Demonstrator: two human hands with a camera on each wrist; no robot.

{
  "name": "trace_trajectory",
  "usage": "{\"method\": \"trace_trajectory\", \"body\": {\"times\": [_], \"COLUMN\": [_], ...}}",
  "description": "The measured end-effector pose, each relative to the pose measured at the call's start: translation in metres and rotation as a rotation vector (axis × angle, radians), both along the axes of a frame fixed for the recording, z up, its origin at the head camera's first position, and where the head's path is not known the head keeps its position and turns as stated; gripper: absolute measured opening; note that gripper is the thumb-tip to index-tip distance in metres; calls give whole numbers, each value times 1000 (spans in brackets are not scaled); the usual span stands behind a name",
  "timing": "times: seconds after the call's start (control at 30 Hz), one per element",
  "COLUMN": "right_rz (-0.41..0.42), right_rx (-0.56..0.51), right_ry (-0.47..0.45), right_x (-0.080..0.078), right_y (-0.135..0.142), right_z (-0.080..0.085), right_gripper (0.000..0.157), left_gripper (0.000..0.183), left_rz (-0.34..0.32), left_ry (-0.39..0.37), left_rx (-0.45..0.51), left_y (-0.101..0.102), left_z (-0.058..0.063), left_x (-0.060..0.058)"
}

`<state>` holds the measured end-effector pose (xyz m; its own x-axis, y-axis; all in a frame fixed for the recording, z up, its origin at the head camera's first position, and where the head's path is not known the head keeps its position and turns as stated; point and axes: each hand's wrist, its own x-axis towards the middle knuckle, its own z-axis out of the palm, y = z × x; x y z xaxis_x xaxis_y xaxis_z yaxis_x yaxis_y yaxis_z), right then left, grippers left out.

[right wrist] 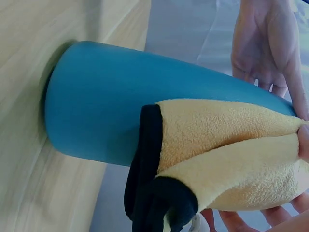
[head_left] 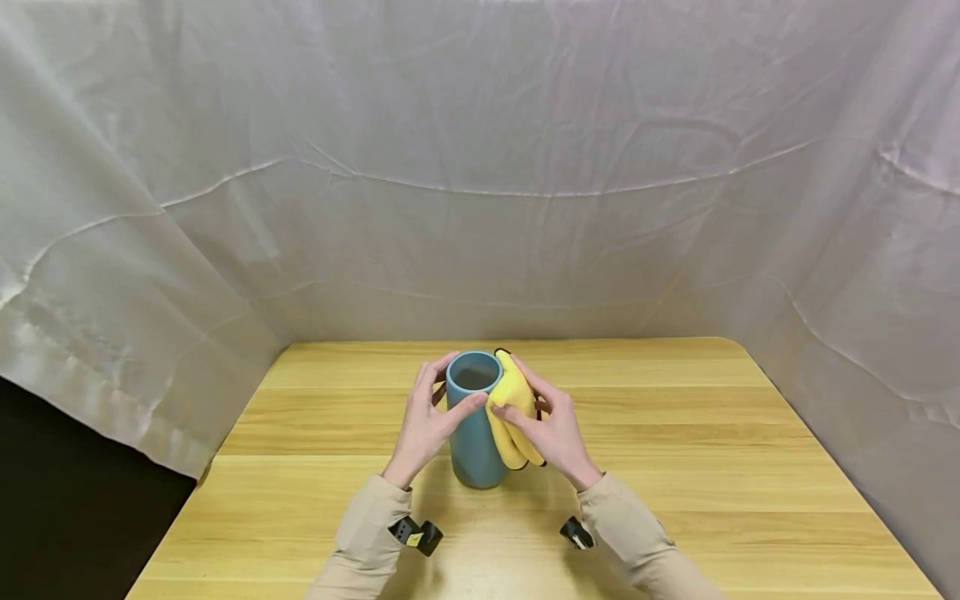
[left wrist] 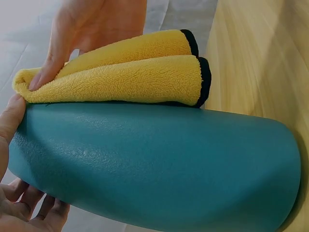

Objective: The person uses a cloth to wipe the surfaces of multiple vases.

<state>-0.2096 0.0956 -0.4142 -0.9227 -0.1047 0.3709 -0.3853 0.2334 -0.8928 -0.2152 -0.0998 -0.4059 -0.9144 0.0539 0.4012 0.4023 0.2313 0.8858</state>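
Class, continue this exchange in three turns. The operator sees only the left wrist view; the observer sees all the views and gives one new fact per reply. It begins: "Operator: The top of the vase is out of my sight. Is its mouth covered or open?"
Observer: Open. The head view shows no lid over the mouth of the vase.
Operator: Thanks. I see the right hand holding the yellow cloth beside it, but only a bit of the table. Where between the table's left and right edges does the vase stand?
Observer: Roughly midway, judging by the head view.
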Motion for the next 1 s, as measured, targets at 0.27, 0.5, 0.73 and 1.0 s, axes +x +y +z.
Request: {"method": "trace_trajectory", "body": {"times": [0.27, 0.5, 0.73, 1.0], "right_rz": [-2, 2, -6, 0], "right_rx": [21, 5, 10, 11], "right_ry": [10, 1, -14, -61], "right_x": [0, 1, 1, 1], "right_y": [0, -1, 1, 7], "right_z": [3, -1, -17, -45], "right_gripper": [68, 68, 68, 68], "left_gripper": [65, 65, 66, 66], "left_rz": [-3, 0, 1, 5], "left_ry": [1, -3, -13, -12], "left_rx": [0, -2, -5, -3], "left_y": [0, 0, 0, 0], "left_z": [0, -1, 0, 1], "left_x": [0, 0, 1, 2]}}
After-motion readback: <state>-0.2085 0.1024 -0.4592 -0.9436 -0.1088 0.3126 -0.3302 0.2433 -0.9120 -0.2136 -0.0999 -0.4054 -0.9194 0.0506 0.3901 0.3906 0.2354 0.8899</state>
